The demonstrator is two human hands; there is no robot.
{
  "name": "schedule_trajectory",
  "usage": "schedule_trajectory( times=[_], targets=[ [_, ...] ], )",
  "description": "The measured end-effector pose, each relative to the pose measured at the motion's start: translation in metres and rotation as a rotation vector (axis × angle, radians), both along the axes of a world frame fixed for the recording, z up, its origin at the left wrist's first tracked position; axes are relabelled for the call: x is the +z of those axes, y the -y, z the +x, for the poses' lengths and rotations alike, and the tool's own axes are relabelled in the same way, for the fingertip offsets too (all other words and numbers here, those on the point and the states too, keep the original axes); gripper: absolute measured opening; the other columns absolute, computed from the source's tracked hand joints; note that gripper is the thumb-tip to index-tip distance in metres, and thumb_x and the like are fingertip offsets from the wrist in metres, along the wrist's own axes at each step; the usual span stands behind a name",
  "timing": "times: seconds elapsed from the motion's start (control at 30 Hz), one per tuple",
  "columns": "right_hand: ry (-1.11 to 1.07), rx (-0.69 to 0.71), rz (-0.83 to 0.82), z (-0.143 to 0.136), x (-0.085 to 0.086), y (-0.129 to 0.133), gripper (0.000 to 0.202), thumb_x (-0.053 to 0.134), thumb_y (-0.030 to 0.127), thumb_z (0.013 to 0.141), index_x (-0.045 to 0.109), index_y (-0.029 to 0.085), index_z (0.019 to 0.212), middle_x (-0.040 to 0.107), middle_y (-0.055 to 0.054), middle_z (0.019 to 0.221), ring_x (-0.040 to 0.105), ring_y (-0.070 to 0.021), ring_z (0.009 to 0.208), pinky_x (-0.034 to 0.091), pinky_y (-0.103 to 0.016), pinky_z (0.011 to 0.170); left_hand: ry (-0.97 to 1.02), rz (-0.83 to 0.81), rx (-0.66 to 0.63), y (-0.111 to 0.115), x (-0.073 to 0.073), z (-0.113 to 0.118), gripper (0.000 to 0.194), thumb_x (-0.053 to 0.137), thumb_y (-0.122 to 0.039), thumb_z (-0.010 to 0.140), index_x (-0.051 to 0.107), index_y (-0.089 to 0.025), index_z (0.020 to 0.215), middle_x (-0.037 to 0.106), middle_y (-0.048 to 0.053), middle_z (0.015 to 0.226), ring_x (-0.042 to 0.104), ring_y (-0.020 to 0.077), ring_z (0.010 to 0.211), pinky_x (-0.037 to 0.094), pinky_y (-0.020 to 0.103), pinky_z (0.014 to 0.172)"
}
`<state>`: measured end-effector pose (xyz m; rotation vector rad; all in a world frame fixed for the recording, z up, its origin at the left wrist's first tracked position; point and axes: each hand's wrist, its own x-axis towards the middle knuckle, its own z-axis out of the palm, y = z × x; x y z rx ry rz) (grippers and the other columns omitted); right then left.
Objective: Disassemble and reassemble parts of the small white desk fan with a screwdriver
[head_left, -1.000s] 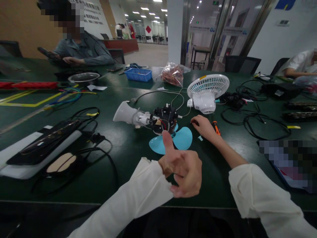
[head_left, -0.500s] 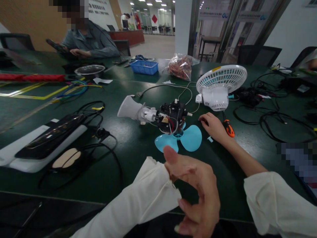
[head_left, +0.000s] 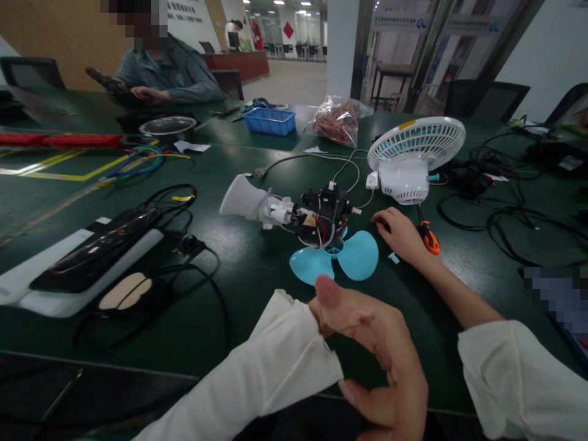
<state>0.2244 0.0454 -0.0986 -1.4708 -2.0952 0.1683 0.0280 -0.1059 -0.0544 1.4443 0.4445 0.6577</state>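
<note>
White-sleeved, the left hand (head_left: 372, 355) is raised near the table's edge, thumb up, fingers loosely curled and apart, with nothing held. Just beyond it lies a light-blue plastic fan blade (head_left: 337, 260). The right hand (head_left: 400, 233) is laid palm-down, empty, beside the blade, an orange-handled screwdriver (head_left: 429, 236) at its far side.
</note>
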Motion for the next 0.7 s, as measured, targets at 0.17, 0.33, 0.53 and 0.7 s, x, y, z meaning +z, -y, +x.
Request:
schedule_trajectory(
  times=[0.17,0.33,0.53,0.7],
  targets=[
    [0.007,0.006,-0.006,0.001,0.000,0.000,0.020,0.046,0.014,0.087,0.061,0.019,0.099,0.058,-0.008,0.099,0.058,-0.0216,0.090,0.045,-0.034,0.083,0.136,-0.305,-0.159,-0.004,0.012,0.007,0.084,0.025,-0.097,0.048,0.076,-0.035,0.075,0.049,0.007,0.041,0.048,0.0216,0.039,0.035,0.034,0.031],
    [0.010,0.005,-0.002,0.001,0.000,0.000,0.019,0.045,0.015,0.088,0.061,0.019,0.098,0.057,-0.008,0.098,0.058,-0.0216,0.090,0.046,-0.034,0.082,0.163,-0.463,-0.264,-0.007,0.019,-0.001,0.092,0.017,-0.099,0.046,0.075,-0.033,0.072,0.042,0.005,0.036,0.045,0.0202,0.035,0.038,0.033,0.032],
    [0.007,0.003,0.000,0.000,0.000,0.001,0.019,0.045,0.016,0.088,0.061,0.020,0.098,0.057,-0.008,0.098,0.057,-0.0218,0.090,0.046,-0.034,0.082,0.195,-0.596,-0.309,0.014,0.010,0.000,0.089,0.020,-0.097,0.050,0.076,-0.035,0.082,0.043,0.005,0.039,0.042,0.0187,0.034,0.040,0.033,0.034],
    [0.004,0.011,0.001,0.001,-0.001,0.000,0.019,0.046,0.015,0.088,0.061,0.020,0.098,0.057,-0.008,0.098,0.057,-0.0219,0.089,0.046,-0.034,0.081,0.155,-0.625,-0.381,0.013,0.017,-0.007,0.084,0.022,-0.095,0.053,0.076,-0.036,0.079,0.047,0.006,0.041,0.042,0.0184,0.034,0.039,0.032,0.034]
  ],
)
